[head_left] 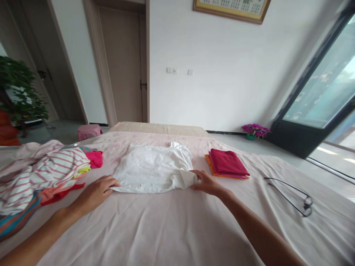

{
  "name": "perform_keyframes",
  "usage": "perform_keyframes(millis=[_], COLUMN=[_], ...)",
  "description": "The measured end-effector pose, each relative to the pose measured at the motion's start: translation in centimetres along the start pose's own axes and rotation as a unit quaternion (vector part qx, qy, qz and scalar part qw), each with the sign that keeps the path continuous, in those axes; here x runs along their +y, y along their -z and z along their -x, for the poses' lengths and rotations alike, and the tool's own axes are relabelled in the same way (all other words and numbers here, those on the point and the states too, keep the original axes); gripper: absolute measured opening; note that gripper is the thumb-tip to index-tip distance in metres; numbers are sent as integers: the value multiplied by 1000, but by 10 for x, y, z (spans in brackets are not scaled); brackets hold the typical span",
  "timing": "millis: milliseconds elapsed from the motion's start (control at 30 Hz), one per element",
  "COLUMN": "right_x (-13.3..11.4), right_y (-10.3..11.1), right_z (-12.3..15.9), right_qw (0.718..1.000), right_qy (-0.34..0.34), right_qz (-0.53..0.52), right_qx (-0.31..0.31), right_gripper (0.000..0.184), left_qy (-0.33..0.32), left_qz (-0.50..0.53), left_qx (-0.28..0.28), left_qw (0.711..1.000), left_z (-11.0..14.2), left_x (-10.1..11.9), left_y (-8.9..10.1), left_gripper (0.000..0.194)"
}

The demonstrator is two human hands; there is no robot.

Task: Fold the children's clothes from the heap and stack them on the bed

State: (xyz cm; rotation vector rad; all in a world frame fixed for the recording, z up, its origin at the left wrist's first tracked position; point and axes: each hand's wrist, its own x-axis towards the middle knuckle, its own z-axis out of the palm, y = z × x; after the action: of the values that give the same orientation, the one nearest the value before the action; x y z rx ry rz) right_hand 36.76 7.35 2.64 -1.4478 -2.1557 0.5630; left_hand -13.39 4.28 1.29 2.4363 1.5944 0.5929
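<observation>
A white shirt [154,168] lies spread flat on the pink bed sheet [177,229] in the middle of the bed. My left hand [97,192] rests on the sheet at the shirt's near left corner, fingers curled onto its hem. My right hand [206,181] pinches the shirt's near right corner, where the cloth is folded over.
A loose heap of clothes [41,173], striped, pink and red, lies at the left. A folded stack of red and orange cloth [227,164] sits to the right. A dark hanger [294,195] lies further right. Doors, a pink stool [88,131] and a window stand beyond.
</observation>
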Motion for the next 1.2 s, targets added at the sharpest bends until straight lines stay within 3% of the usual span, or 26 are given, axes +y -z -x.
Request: perform_keyframes(millis=[100, 167, 267, 467, 600, 767, 933, 1000, 1133, 1200], right_x=[-4, -1, 11, 12, -8, -24, -15, -11, -15, -23], right_y=[9, 17, 27, 29, 18, 10, 30, 35, 29, 19], right_z=[-4, -1, 15, 55, 57, 53, 69, 76, 81, 80], right_qw=[998, 995, 989, 987, 986, 993, 987, 988, 995, 993], right_qy=[49, 87, 122, 153, 154, 100, 75, 47, 85, 120], right_qz=[23, 11, -27, -18, 42, 10, -138, -147, -53, 19], right_qx=[10, 49, 84, 40, 40, 58, 15, -6, -17, -2], right_gripper=[11, 3, 6, 5, 32, 17, 9, 7, 46, 54], left_qy=[-11, -12, -17, -11, -16, -34, -34, -36, -33, -30], left_qz=[-12, -19, -25, -19, -27, -32, -23, -24, -32, -35], left_qx=[-11, -12, -23, -27, -25, -31, -7, -2, 6, 4], left_qw=[1000, 1000, 999, 999, 999, 998, 999, 999, 999, 999], left_z=[2, 9, 24, 47, 48, 52, 63, 67, 68, 66], left_x=[7, 13, 24, 41, 44, 42, 40, 40, 41, 42], left_y=[9, 15, 19, 14, 10, 8, 6, 5, 2, 2], left_gripper=[33, 30, 27, 27, 28, 24, 17, 15, 17, 18])
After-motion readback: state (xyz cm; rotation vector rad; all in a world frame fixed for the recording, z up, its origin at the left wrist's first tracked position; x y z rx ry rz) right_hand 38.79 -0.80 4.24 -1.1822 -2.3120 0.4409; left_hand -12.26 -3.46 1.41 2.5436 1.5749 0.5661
